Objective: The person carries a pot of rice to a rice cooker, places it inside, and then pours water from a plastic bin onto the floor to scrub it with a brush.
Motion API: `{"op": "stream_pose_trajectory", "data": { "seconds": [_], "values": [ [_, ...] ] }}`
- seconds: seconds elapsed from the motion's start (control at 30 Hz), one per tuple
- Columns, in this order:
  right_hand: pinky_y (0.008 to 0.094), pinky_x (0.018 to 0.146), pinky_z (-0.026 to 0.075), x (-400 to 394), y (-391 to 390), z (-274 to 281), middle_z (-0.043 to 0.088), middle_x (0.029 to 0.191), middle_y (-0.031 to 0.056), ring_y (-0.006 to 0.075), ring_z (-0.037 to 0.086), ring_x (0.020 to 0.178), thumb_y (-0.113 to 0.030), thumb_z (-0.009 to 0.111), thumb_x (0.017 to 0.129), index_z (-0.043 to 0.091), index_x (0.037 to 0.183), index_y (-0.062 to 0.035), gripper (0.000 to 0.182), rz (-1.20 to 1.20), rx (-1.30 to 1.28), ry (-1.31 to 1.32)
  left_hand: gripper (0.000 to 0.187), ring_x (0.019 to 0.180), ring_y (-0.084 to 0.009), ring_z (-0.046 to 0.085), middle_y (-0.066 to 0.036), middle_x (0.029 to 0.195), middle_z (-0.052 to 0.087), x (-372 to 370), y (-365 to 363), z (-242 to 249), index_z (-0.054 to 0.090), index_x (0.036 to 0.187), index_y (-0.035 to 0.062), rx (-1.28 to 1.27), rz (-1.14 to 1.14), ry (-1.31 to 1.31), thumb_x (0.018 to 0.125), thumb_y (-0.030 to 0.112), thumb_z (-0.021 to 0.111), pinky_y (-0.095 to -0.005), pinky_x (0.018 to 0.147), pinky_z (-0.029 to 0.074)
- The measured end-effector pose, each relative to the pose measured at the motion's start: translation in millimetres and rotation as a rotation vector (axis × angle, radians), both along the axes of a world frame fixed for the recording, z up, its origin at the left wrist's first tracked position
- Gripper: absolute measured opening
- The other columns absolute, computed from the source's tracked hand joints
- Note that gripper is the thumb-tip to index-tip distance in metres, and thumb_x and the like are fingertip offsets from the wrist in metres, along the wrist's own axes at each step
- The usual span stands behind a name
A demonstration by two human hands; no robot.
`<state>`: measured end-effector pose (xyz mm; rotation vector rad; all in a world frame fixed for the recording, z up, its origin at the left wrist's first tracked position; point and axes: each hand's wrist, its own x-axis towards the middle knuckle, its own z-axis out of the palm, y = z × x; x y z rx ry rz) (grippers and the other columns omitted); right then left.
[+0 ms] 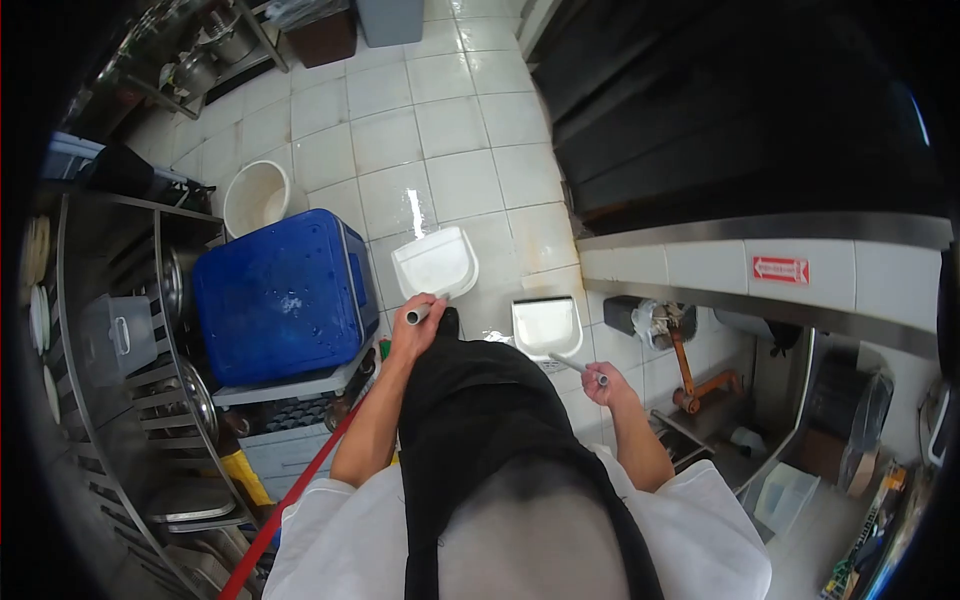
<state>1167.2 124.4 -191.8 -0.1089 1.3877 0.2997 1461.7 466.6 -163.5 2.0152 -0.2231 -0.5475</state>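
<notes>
We are recording closed grips.
Left hand [428, 306] is holding the left dustpan [436, 260], lying ahead, by its handle [414, 316]; right hand [608, 386] is likewise holding the right dustpan [547, 328], lying ahead-left.

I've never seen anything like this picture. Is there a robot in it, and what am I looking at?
No robot here: it's a person in a black apron, seen by a camera worn on their head, looking forward and down. There is just this one view. The left hand and right hand each grip a pale handle. Each handle seems to lead to a white dustpan-like scoop over the tiled floor. To the left are a blue lidded container and a white bucket.
</notes>
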Motion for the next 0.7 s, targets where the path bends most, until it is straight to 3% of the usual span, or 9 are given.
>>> {"op": "stream_pose_trajectory", "data": {
  "seconds": [0.1,0.17,0.27,0.33,0.53,0.63,0.7],
  "values": [
    [0.0226,0.044,0.037,86,22,10,0.042,0.064,0.0041,0.0124,0.044,0.052,-0.008,0.055,0.086,0.041,0.079,-0.004,0.017,-0.143,0.024,-0.022,0.022,0.084,-0.0339,0.067,-0.017,0.089,0.068,32,-21,21,0.064,0.091,0.0001,-0.14,0.018,-0.115,0.087,0.022,0.068,-0.0368,0.075,0.051],
    [0.0236,0.045,0.035,141,31,7,0.039,0.063,0.0034,0.013,0.041,0.052,-0.006,0.056,0.085,0.039,0.079,-0.0037,0.018,-0.091,0.038,-0.166,0.022,0.085,-0.0346,0.067,-0.017,0.09,0.068,51,-37,7,0.064,0.091,-0.0001,-0.205,0.0,-0.229,0.087,0.021,0.067,-0.0375,0.075,0.052],
    [0.0246,0.047,0.041,222,37,-7,0.047,0.069,0.0069,0.0143,0.047,0.054,-0.01,0.06,0.083,0.043,0.089,0.0026,0.022,-0.074,0.136,-0.286,0.02,0.086,-0.0377,0.065,-0.019,0.094,0.067,82,-56,8,0.063,0.092,-0.0003,-0.231,-0.03,-0.345,0.088,0.019,0.065,-0.0404,0.075,0.052],
    [0.0246,0.046,0.04,284,45,-6,0.047,0.068,0.0067,0.0146,0.047,0.054,-0.011,0.054,0.087,0.042,0.09,0.002,0.018,-0.123,0.192,-0.394,0.018,0.084,-0.0349,0.067,-0.019,0.094,0.068,108,-69,17,0.065,0.094,0.0016,-0.179,-0.08,-0.306,0.087,0.018,0.068,-0.037,0.075,0.053],
    [0.024,0.044,0.039,461,98,26,0.047,0.065,0.0052,0.0141,0.045,0.052,-0.012,0.042,0.095,0.043,0.091,0.0022,0.015,0.086,0.176,-0.352,0.023,0.086,-0.043,0.063,-0.023,0.089,0.065,201,-83,9,0.064,0.098,-0.0002,-0.02,-0.014,-0.205,0.081,0.015,0.067,-0.0437,0.074,0.051],
    [0.0241,0.044,0.037,535,114,41,0.047,0.065,0.0047,0.0135,0.047,0.053,-0.014,0.042,0.095,0.044,0.091,0.0012,0.016,0.17,0.213,-0.391,0.035,0.093,-0.042,0.062,-0.024,0.098,0.065,256,-63,-18,0.063,0.103,0.0005,-0.089,-0.106,-0.311,0.068,0.005,0.068,-0.0464,0.08,0.05],
    [0.0239,0.044,0.036,591,133,52,0.047,0.065,0.0045,0.0131,0.046,0.053,-0.015,0.04,0.095,0.043,0.087,-0.0016,0.016,0.177,0.192,-0.391,0.035,0.093,-0.0423,0.061,-0.023,0.098,0.065,297,-50,-11,0.063,0.102,0.0009,-0.037,-0.04,-0.228,0.068,0.005,0.068,-0.0463,0.079,0.05]
  ]
}}
